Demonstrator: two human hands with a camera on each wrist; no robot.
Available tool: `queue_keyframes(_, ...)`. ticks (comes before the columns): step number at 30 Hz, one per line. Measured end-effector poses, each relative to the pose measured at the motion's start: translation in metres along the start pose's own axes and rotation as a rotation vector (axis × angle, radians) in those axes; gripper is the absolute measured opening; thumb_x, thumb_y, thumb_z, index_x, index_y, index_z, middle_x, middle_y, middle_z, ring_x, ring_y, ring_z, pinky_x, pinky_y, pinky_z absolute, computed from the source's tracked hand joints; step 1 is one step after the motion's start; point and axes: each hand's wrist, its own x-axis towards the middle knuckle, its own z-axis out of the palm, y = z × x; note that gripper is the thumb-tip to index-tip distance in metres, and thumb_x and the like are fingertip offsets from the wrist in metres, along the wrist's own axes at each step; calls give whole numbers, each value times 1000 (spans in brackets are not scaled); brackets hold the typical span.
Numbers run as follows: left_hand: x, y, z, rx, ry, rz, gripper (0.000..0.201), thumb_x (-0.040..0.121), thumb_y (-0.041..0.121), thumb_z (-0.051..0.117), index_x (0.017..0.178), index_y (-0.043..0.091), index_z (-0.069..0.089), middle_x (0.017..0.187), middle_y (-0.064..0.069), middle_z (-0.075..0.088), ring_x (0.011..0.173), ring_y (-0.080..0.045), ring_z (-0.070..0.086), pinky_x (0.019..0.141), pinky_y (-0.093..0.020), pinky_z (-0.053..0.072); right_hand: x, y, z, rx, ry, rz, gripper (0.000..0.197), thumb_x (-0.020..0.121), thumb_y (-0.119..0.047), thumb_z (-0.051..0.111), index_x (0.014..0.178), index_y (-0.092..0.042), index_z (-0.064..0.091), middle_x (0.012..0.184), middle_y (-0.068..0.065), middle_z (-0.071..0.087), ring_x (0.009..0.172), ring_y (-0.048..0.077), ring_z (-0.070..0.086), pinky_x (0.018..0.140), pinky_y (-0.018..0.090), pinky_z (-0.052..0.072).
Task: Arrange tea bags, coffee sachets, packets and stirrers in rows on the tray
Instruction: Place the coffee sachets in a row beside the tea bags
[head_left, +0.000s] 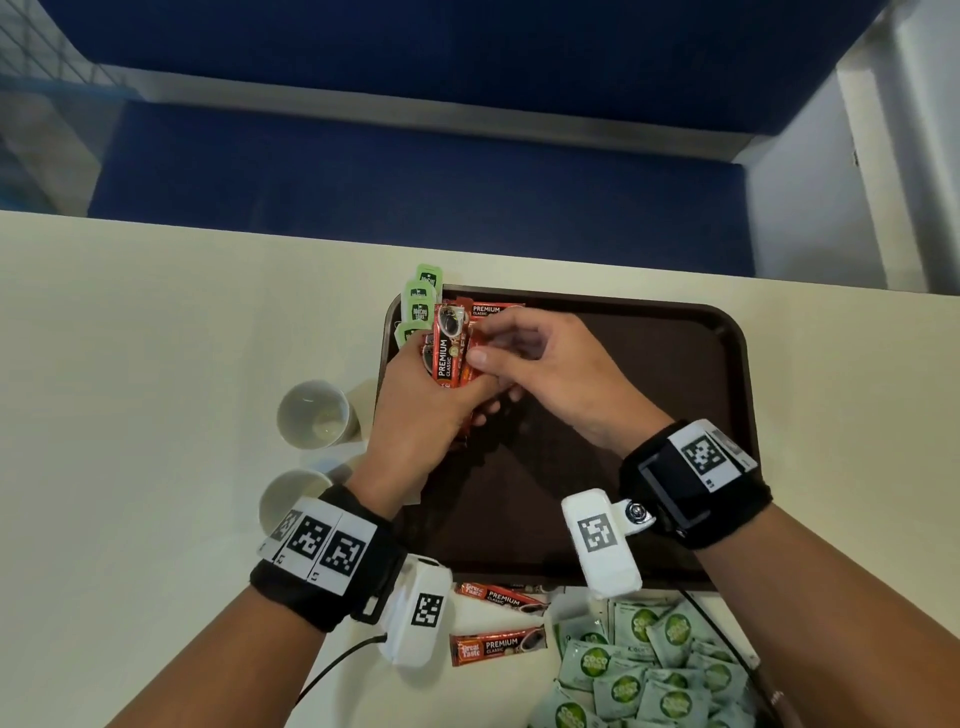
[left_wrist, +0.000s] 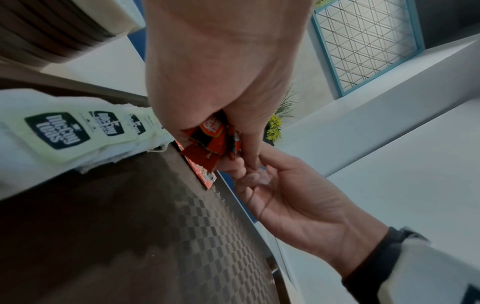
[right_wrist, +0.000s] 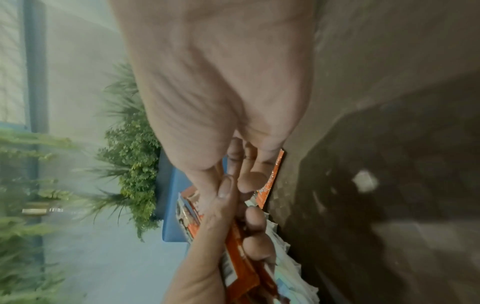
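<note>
The left hand (head_left: 415, 410) is closed round a small bundle of red coffee sachets (head_left: 448, 345), its fingers (left_wrist: 249, 148) and thumb wrapped about their lower ends so that the printed tops stand up above the fist, over the far left corner of the brown tray (head_left: 675, 364). The right hand (head_left: 540, 364) meets it from the right: its thumb and forefinger are brought together at the upper edge of the bundle, and they seem to pinch one sachet there, though the right wrist view is too blurred to tell which one. Just beyond the fingers of both hands another red sachet (head_left: 493, 310) lies flat on the tray, and to the left of it a row of green-tagged tea bags (head_left: 422, 306) lies along the tray's left rim, overlapping one another. To the left of the left hand two white paper cups (head_left: 311, 415) stand on the pale tabletop (head_left: 156, 364), one nearer the wrist than the other. Behind the wrists, off the tray's near edge, two more red sachets (head_left: 498, 621) lie loose on the tabletop, and to the right of these is a heap of green and white packets (head_left: 654, 670).
</note>
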Motion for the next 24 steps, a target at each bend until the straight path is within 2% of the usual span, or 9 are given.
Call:
queue_keyframes(2,-1,0,1,-17,-17,-5,34,94,24,84,123,20,68,94,-1,82,78,-19,80,69,-25,64,1,2,-4,28,30,6,28,93,-19,83,120,-15,75,107,8,79,84,16,75,68,25,57)
queue_keyframes(4,-3,1,1,-51,-38,-5,32,98,25,80,126,19,68,97,-4,82,78,-21,80,69,-26,64,3,4,-9,47,77,0,24,93,-17,83,117,-14,77,107,8,79,90,15,74,73,27,59)
queue_keyframes(8,-1,2,-3,-80,-30,-5,20,101,25,77,119,17,73,95,-8,82,76,-21,78,64,-28,62,2,12,-17,181,138,10,25,95,-9,79,118,-1,74,99,15,76,82,18,70,73,27,58)
queue_keyframes(12,1,7,-3,-69,-40,-17,22,96,25,82,116,20,74,93,-7,82,76,-20,78,62,-27,59,-6,16,-25,377,117,25,28,98,-1,72,122,11,67,105,16,71,86,17,68,75,25,59)
queue_keyframes(16,-2,8,-2,-18,-71,-23,21,98,28,80,117,19,75,87,-5,81,71,-15,76,60,-24,57,-12,19,-27,389,72,26,24,100,-1,68,122,9,67,108,16,71,92,21,67,80,27,60)
queue_keyframes(21,-8,9,3,107,-98,-28,17,102,27,75,117,21,71,85,-2,80,61,-9,75,49,-15,49,-15,15,-26,222,32,31,18,100,-5,70,116,2,71,123,23,72,104,26,70,93,36,61)
queue_keyframes(24,-10,9,5,125,-129,-39,19,103,30,72,120,22,69,88,0,81,68,-14,78,53,-18,54,-17,16,-26,181,21,34,15,99,-7,73,114,-3,73,120,22,73,102,26,72,87,35,62)
